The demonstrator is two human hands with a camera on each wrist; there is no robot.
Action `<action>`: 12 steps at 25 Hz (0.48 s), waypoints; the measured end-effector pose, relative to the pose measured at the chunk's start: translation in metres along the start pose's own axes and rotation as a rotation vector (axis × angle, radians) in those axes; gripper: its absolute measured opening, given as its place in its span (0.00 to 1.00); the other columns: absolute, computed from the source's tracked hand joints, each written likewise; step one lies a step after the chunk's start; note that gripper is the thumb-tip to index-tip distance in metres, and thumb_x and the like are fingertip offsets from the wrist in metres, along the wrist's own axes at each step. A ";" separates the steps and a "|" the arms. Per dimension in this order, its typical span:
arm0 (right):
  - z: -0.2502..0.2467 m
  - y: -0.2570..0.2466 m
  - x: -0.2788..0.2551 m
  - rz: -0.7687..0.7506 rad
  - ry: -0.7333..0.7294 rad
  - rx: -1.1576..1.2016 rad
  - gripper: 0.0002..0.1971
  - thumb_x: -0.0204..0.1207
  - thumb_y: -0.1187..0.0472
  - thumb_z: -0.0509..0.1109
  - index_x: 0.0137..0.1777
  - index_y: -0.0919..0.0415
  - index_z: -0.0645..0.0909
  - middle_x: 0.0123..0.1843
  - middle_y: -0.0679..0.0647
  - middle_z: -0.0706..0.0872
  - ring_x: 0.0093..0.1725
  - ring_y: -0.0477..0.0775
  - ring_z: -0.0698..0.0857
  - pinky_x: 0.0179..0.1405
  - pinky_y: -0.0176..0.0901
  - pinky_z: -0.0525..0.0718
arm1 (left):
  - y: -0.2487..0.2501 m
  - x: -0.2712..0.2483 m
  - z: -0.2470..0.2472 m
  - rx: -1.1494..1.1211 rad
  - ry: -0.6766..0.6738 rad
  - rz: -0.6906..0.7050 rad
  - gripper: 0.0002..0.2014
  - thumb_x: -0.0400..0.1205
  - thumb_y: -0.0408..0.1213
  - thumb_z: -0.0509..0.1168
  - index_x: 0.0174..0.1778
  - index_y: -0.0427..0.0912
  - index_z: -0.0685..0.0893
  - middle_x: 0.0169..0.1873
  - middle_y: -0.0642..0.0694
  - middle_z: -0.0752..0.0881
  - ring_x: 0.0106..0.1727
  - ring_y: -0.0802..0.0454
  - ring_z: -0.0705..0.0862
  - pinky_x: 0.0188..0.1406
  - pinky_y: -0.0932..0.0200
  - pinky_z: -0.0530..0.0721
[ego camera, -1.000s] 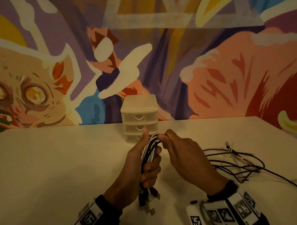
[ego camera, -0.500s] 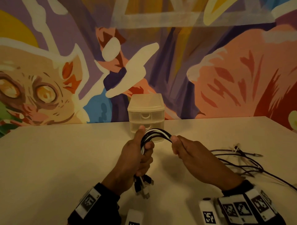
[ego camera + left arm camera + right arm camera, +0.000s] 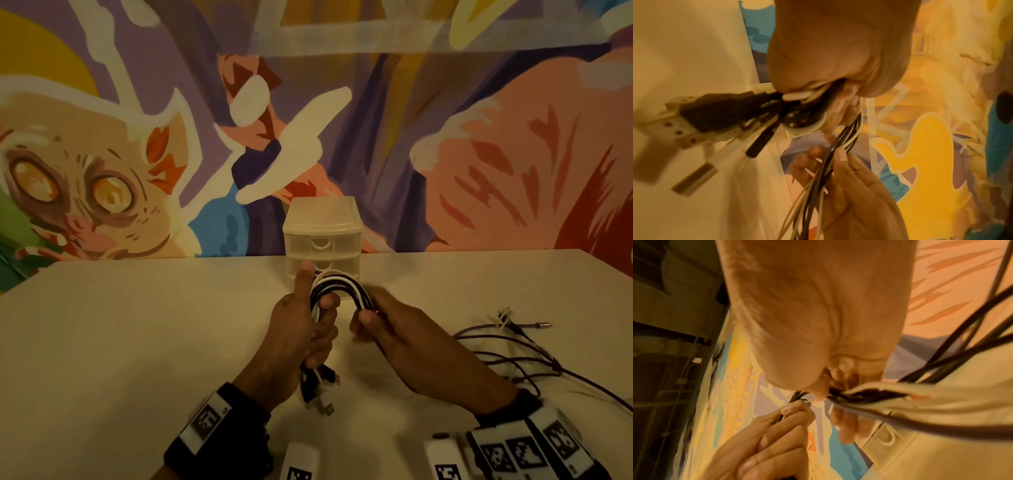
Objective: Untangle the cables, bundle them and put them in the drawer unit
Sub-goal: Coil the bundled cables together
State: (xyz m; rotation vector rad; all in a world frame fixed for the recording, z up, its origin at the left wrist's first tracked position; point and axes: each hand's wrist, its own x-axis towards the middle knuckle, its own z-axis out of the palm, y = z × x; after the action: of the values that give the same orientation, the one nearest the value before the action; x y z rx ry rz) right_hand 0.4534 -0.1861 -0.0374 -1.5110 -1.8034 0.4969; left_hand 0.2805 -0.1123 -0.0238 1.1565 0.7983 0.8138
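Observation:
A bundle of black and white cables (image 3: pixel 337 286) arches between my two hands above the table, in front of the drawer unit (image 3: pixel 322 236). My left hand (image 3: pixel 308 329) grips the bundle upright with its thumb raised; several USB plugs (image 3: pixel 320 390) hang below the fist, and in the left wrist view the plugs (image 3: pixel 715 112) jut out of that hand. My right hand (image 3: pixel 380 322) holds the other leg of the arch, its fingers curled round the cables (image 3: pixel 869 395). The small translucent unit has three drawers, all closed.
A loose tangle of thin dark cables (image 3: pixel 513 353) lies on the table (image 3: pixel 137 342) at the right and trails off the right edge. A painted mural wall stands right behind the drawer unit.
My hands have drawn apart, and the cable bundle now bends into an arch between them. My right hand has slid down the bundle's right leg.

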 end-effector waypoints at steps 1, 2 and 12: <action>0.002 -0.002 0.000 -0.008 0.016 0.044 0.18 0.95 0.52 0.56 0.82 0.35 0.67 0.53 0.35 0.88 0.48 0.35 0.88 0.48 0.28 0.82 | -0.001 -0.001 0.001 0.024 0.008 0.004 0.33 0.90 0.70 0.50 0.30 0.48 0.76 0.22 0.48 0.63 0.19 0.54 0.58 0.17 0.61 0.55; 0.004 -0.006 0.000 -0.013 0.032 0.048 0.20 0.95 0.52 0.55 0.84 0.35 0.64 0.51 0.30 0.87 0.46 0.33 0.86 0.46 0.27 0.81 | -0.001 -0.001 0.003 0.046 0.016 0.012 0.34 0.90 0.70 0.50 0.30 0.48 0.76 0.21 0.48 0.64 0.19 0.54 0.59 0.16 0.61 0.57; 0.021 -0.020 0.002 -0.124 0.233 -0.407 0.13 0.94 0.46 0.51 0.48 0.47 0.67 0.27 0.39 0.67 0.24 0.43 0.70 0.24 0.32 0.66 | -0.006 -0.004 0.013 0.309 0.071 0.118 0.37 0.73 0.81 0.54 0.29 0.46 0.75 0.21 0.49 0.73 0.20 0.57 0.69 0.21 0.64 0.68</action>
State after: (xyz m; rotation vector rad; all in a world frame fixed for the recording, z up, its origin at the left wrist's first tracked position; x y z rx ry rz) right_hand 0.4241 -0.1855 -0.0373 -1.6289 -1.8683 -0.1144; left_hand 0.2904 -0.1224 -0.0263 1.4658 0.9445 0.8525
